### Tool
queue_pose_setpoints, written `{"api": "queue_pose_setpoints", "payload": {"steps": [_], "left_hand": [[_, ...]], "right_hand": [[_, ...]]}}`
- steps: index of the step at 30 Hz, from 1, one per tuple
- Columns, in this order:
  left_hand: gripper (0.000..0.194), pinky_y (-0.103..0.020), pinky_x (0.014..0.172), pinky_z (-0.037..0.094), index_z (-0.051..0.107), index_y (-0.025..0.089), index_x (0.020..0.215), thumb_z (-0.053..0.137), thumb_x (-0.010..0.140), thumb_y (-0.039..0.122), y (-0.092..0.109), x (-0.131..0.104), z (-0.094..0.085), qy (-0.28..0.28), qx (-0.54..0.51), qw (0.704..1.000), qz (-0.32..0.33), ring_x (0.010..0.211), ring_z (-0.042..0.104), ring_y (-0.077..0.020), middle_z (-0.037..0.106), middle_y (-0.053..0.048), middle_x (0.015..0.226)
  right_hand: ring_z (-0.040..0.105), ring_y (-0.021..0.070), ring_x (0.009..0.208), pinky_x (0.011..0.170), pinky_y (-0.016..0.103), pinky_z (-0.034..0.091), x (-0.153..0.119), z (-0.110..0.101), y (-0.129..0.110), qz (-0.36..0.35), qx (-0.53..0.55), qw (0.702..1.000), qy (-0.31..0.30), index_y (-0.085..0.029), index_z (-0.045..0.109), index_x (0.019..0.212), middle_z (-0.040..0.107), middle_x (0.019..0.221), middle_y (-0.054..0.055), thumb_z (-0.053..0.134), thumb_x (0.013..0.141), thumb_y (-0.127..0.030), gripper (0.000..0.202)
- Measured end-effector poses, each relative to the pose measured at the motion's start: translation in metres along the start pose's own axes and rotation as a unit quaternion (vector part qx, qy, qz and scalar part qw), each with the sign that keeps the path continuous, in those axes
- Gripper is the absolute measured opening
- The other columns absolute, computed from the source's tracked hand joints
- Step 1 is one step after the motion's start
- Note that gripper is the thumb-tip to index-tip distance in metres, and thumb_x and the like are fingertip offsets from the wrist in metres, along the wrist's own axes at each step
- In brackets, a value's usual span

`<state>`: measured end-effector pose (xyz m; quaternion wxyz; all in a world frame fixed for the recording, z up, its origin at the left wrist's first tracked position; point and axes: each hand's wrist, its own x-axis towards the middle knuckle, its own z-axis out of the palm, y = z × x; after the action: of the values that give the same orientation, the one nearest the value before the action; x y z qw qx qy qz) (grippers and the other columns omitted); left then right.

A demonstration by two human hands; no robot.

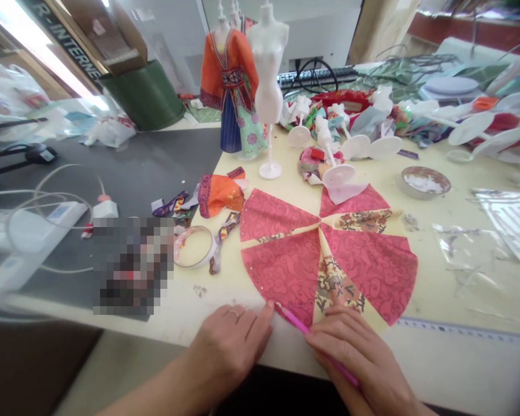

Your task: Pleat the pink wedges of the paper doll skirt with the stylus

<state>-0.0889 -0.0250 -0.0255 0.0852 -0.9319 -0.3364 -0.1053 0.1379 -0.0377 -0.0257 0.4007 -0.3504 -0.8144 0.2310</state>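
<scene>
A round skirt-like piece of red patterned cloth [277, 266] lies spread on the table, with yellow floral panels [335, 283] folded between its red sections. Small pale dots, perhaps beads, run along its left rim. My right hand [351, 352] is closed around a slim pink pen-like stick [295, 319], whose pale tip meets the cloth's lower left edge. Beside that tip, my left hand [234, 341] rests with its index finger stretched onto the same edge; it wears a ring, and its other fingers are bent. Nothing shows in its grasp.
Behind the cloth stand a white mannequin [266, 69] and a doll robe in orange and blue [231, 86]. A tape roll [194, 247] and orange scraps [221, 195] lie left. At right are a round tin [424, 182], a ruler [459, 330] and plastic bags [472, 254].
</scene>
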Motion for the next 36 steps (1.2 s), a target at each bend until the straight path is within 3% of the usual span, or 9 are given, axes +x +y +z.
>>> {"api": "queue_pose_setpoints", "payload": {"steps": [5,12,22,36], "left_hand": [[0.034,-0.032,0.051,0.044,0.051,0.006,0.117,0.053,0.085,0.016,-0.001,0.001,0.000,-0.011,-0.013,1.000,0.001,0.057,0.055,-0.0169,0.060,-0.002,0.066],[0.035,-0.033,0.049,0.042,0.051,0.007,0.119,0.052,0.084,0.013,-0.005,0.002,0.000,-0.039,-0.006,0.999,0.019,0.056,0.053,-0.0173,0.058,-0.001,0.068],[0.037,-0.033,0.047,0.042,0.050,0.003,0.120,0.043,0.084,0.010,-0.012,0.010,-0.016,-0.096,0.034,0.992,0.080,0.056,0.054,-0.0192,0.057,-0.004,0.068],[0.040,-0.033,0.048,0.040,0.047,-0.001,0.123,0.036,0.086,0.008,-0.010,0.015,-0.021,-0.143,0.077,0.979,0.121,0.059,0.055,-0.0199,0.058,-0.007,0.072]], "right_hand": [[0.057,0.0150,0.073,0.075,0.035,0.049,-0.001,0.005,0.005,-0.028,0.011,0.999,0.021,-0.012,0.059,0.096,0.064,0.081,0.007,0.047,0.079,-0.001,0.024],[0.059,0.0148,0.075,0.076,0.034,0.050,0.002,-0.001,-0.001,0.002,-0.004,1.000,-0.006,-0.015,0.059,0.099,0.065,0.083,0.006,0.046,0.081,-0.002,0.026],[0.056,0.0151,0.076,0.078,0.036,0.047,-0.001,0.003,0.002,0.006,0.015,1.000,-0.002,-0.012,0.060,0.098,0.064,0.083,0.006,0.049,0.080,0.001,0.025],[0.056,0.0150,0.075,0.077,0.035,0.047,0.000,0.002,0.004,-0.018,0.021,1.000,0.014,-0.010,0.060,0.097,0.064,0.083,0.007,0.048,0.080,-0.001,0.023]]}}
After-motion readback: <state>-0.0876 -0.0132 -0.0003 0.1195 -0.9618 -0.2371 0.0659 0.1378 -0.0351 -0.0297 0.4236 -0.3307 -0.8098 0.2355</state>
